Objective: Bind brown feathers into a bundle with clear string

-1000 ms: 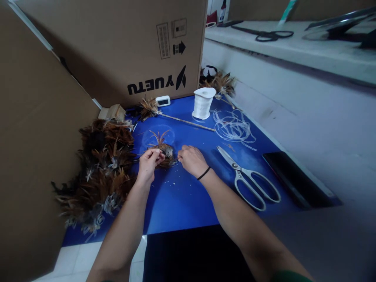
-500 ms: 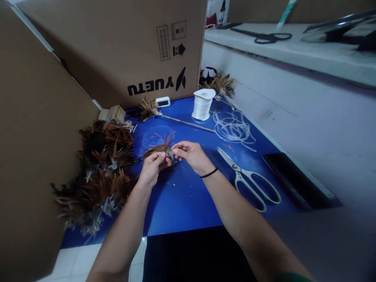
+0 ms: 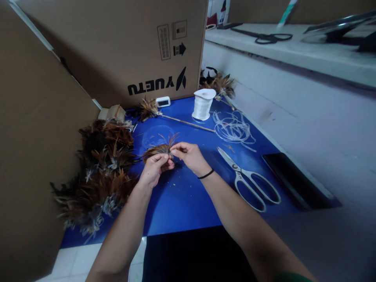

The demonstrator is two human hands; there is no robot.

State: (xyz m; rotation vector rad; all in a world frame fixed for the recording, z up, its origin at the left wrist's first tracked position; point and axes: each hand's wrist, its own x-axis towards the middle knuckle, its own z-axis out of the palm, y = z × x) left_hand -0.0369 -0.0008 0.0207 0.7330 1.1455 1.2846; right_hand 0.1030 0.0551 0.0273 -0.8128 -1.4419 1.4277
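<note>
Over the blue table (image 3: 188, 211), a bundle of brown feathers (image 3: 157, 150) is pinched at its pale base between the thumb and fingers of my left hand (image 3: 154, 167). My right hand (image 3: 190, 157), with a black band at the wrist, has its thumb and forefinger closed on the same bundle, at the right end where the feather quills gather. A few thin feathers stick up between the two hands. Fingers cover most of the bundle's base. To the left lies a large heap of brown and black feather bunches (image 3: 102, 172).
Right of my hands lie metal scissors (image 3: 248, 180) and a dark flat device (image 3: 293, 180). Behind stand a white spool (image 3: 203, 105), loose clear ribbon (image 3: 235, 127) and a feather-tipped stick (image 3: 185, 122). Cardboard (image 3: 117, 47) walls the back and left; a white ledge (image 3: 317, 51) runs along the right.
My left hand has shifted slightly right and its fingers have moved along the base of the feather bundle. My right hand has edged a little left. The upright feathers lean further right.
</note>
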